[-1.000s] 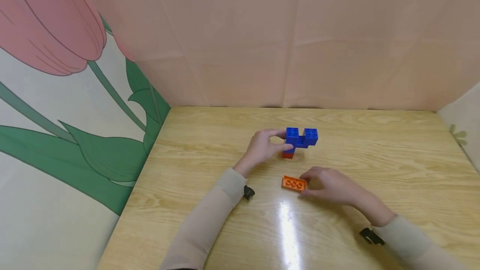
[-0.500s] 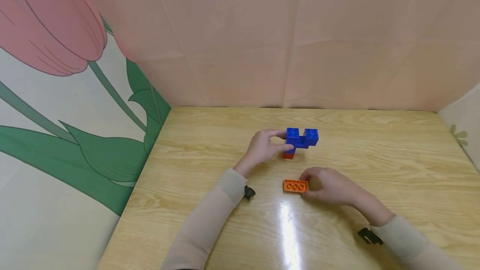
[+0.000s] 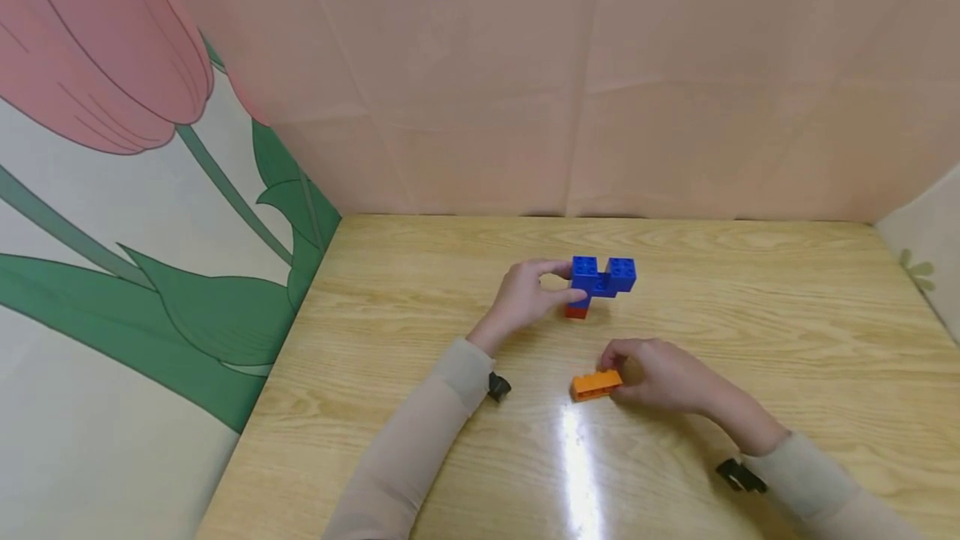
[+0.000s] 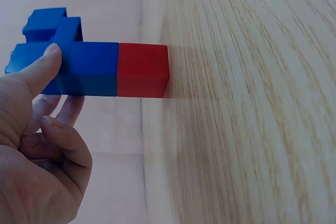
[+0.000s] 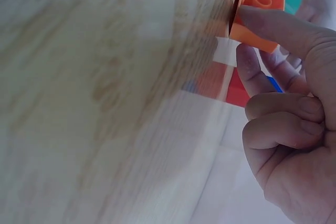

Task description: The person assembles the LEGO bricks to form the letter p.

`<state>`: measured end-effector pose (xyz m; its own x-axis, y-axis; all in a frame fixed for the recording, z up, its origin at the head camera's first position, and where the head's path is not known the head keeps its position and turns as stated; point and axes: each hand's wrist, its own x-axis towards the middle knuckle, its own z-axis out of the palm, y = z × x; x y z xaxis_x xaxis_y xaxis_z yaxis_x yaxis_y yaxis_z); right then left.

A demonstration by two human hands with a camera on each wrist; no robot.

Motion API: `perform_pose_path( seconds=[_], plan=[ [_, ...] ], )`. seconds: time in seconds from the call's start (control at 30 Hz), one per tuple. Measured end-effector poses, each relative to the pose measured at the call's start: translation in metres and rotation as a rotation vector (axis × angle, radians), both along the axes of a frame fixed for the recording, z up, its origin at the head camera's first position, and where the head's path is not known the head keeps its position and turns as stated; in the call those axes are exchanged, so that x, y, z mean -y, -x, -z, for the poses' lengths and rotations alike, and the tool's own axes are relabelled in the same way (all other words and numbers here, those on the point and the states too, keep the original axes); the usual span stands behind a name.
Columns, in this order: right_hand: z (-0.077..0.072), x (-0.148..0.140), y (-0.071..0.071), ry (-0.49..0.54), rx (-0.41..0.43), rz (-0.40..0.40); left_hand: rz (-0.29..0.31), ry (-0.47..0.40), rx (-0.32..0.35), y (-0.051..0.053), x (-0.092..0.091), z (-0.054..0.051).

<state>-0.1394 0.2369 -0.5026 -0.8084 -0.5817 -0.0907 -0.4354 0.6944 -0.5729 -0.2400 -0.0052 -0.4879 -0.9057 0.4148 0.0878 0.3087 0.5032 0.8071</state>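
Note:
A stack of blue toy building bricks [image 3: 602,277] stands upright on the table, a red brick [image 3: 576,312] at its foot. My left hand [image 3: 525,294] pinches its left side, the thumb lying across a blue brick [image 4: 94,66] in the left wrist view. Nearer to me, my right hand [image 3: 663,373] pinches the right end of a loose orange brick [image 3: 597,385] between thumb and fingers. Part of that brick's hollow underside, with round tubes, shows in the right wrist view, where the orange brick [image 5: 257,38] is partly hidden by the thumb.
The wooden table [image 3: 375,290] runs back to a pink cloth wall [image 3: 465,107]. A flower-patterned panel [image 3: 150,215] borders it on the left, a pale panel [image 3: 922,240] on the right. Light glares off the tabletop in front of the orange brick.
The orange brick has turned in my right hand, from hollow side up to tipped over, and shifted slightly towards me. My left hand and the blue stack have stayed in place.

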Motion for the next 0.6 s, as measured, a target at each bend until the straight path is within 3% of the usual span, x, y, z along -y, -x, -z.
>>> perform_pose_path(
  seconds=[0.43, 0.6],
  plan=[
    [0.0005, 0.0034, -0.0044, -0.036, -0.067, -0.008, -0.012, -0.009, -0.011, -0.0009, 0.0002, -0.0022],
    [-0.0002, 0.0006, -0.0049, -0.018, -0.052, -0.014, -0.01, -0.01, -0.004, -0.0013, 0.0001, -0.0014]
  ],
)
